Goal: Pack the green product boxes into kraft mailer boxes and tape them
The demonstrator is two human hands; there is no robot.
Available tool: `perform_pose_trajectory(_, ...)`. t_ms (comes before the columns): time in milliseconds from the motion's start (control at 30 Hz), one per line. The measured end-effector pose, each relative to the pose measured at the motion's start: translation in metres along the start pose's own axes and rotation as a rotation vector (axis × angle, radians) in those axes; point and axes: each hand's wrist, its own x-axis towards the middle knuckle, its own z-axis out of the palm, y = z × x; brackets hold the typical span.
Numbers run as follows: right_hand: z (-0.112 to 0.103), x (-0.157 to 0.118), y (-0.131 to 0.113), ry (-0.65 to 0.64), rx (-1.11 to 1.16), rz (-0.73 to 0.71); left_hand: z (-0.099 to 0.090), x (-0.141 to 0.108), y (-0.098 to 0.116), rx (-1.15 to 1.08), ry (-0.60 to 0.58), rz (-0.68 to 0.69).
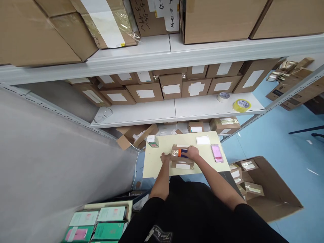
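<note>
Carton (pixel 182 160) under right hand (pixel 191 153), beside left hand (pixel 165 157).

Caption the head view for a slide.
At a pale table, the right hand holds a blue-and-orange item over a cardboard box, left hand alongside.

Counter (pixel 157 168) sits just below frame center, cardboard box (pixel 181 159) on it. Right hand (pixel 192 153) grips an orange-and-blue item (pixel 184 154) over the box; left hand (pixel 165 157) at the box's left edge. Pink item (pixel 217 153) at counter right, blurred. White shelf (pixel 152 109) above, yellow tape roll (pixel 241 105) toward its right end. Large open carton (pixel 275 185) lower right, green boxes (pixel 109 231) lower left.
</note>
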Motion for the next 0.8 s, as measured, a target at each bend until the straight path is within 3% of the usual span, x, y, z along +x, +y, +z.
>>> perform_pose_trajectory(100,-0.001,0.002,-0.003,-0.012,0.017,0.017,0.000,0.001,-0.001,0.105,0.074,-0.033)
perform_pose_trajectory(300,-0.004,0.012,-0.013,-0.056,0.039,0.060,0.017,-0.011,-0.012,0.248,-0.003,-0.056)
perform_pose_trajectory(400,-0.010,0.014,-0.005,-0.081,0.052,0.045,0.023,-0.015,-0.014,0.298,-0.005,-0.056)
perform_pose_trajectory(500,-0.018,0.009,0.027,-0.105,0.032,0.053,0.026,-0.017,-0.014,0.333,-0.002,-0.056)
perform_pose_trajectory(700,-0.030,-0.020,0.134,-0.066,-0.031,0.167,0.026,-0.018,-0.013,0.365,-0.006,-0.059)
perform_pose_trajectory(800,-0.030,-0.034,0.171,-0.023,-0.026,0.231,0.026,-0.017,-0.013,0.379,-0.019,-0.067)
